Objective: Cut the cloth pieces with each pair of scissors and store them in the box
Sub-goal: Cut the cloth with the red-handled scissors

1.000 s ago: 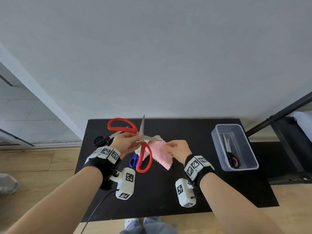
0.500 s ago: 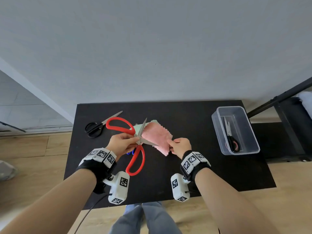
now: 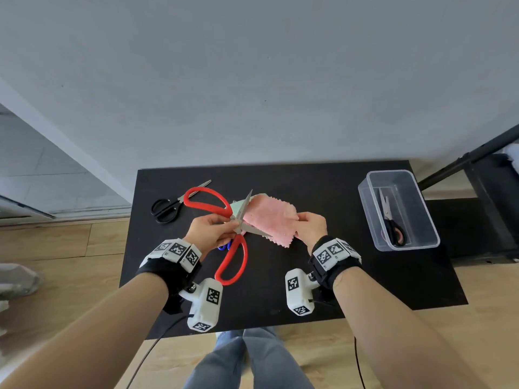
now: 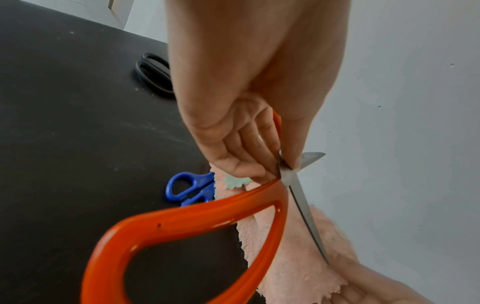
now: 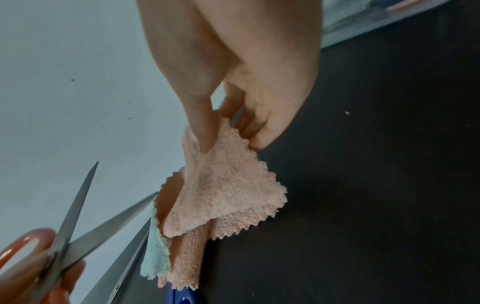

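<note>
While the pink cloth (image 3: 269,217) hangs in the air, pinched at its near corner by the right hand (image 3: 310,227), the step in hand looks like the cut with the red scissors (image 3: 233,228): their blades stand wide apart, one tip up and one running under the cloth's lower edge. The left hand (image 3: 210,233) is clamped around them close to the pivot rather than through the loops, so I judge the next move calls for a better hold on the handles before the blades can close across the fabric. A mint cloth (image 5: 155,253) lies just beyond the left grip, partly under the pink one, and blue scissors (image 4: 189,189) rest on the desk (image 3: 337,276) directly below that grip. Black scissors (image 3: 171,206) lie well off on its far side. Past the right grip, near the desk's edge, the clear box (image 3: 421,220) already holds one pair, with bare desk between for carrying things over.
</note>
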Demonstrator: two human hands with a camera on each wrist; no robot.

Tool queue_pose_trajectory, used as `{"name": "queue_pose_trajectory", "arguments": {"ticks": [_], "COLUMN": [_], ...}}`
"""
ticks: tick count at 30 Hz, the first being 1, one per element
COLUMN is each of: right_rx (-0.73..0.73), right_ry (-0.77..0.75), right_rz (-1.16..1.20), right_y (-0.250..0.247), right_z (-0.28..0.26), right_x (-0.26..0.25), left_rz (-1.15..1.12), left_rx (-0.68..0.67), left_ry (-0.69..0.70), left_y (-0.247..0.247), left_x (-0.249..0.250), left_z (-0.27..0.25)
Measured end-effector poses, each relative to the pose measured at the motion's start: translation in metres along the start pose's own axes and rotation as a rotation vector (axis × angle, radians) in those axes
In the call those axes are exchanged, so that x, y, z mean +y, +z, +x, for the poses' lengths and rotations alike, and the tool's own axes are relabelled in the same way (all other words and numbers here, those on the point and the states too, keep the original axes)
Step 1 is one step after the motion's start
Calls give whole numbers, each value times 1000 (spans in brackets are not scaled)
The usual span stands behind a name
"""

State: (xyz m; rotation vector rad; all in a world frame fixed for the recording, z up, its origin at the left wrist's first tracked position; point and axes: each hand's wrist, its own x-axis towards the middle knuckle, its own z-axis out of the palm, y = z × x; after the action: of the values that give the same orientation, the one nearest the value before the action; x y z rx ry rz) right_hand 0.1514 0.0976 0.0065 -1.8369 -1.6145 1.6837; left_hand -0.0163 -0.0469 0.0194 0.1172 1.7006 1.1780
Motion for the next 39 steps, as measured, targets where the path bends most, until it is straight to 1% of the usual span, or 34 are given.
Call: {"name": "queue_pose_trajectory", "arguments": {"ticks": [3, 9, 11, 13, 15, 17, 21, 22, 24, 26, 28, 32, 35, 39], "right_rx": [-102, -211, -241, -319, -378, -428, -484, -472, -415, -366, -389, -475, -479, -476], "right_ry": [-144, -363, -413, -439, -457, -441, -268, -266, -320, -412, -464, -481, -491, -481], "right_rz": [-36, -95, -106, -130, -159, -184, -138, -148, -177, -227, -261, -304, -318, -247], "right_y": [-5, -2, 2, 4, 4, 3, 5, 7, 11, 15, 17, 17, 18, 20], "right_z": [-10, -29, -34, -38, -46, -48, -46, -45, -46, -45, -44, -47, -49, -49], "right_x": [-15, -46, -54, -60, -69, -74, -82, -83, -85, -84, -81, -80, -80, -77], "left_rz": [-8, 11, -3, 4, 36, 66, 108, 115, 118, 115, 106, 104, 83, 90], "left_rx": [-5, -3, -10, -16, -10, 9, 32, 29, 14, -1, -12, -8, -27, -35], "left_ry": [23, 99, 121, 142, 162, 175, 187, 187, 188, 193, 203, 226, 229, 240], "left_y": [-1, 1, 2, 3, 4, 3, 0, 0, 0, 0, 0, 1, 3, 2], "left_x": [11, 35, 40, 45, 49, 51, 52, 52, 53, 55, 56, 59, 60, 60], "left_z": [-4, -16, -19, -22, -25, -27, -29, -29, -31, -33, -35, -37, -38, -35]}}
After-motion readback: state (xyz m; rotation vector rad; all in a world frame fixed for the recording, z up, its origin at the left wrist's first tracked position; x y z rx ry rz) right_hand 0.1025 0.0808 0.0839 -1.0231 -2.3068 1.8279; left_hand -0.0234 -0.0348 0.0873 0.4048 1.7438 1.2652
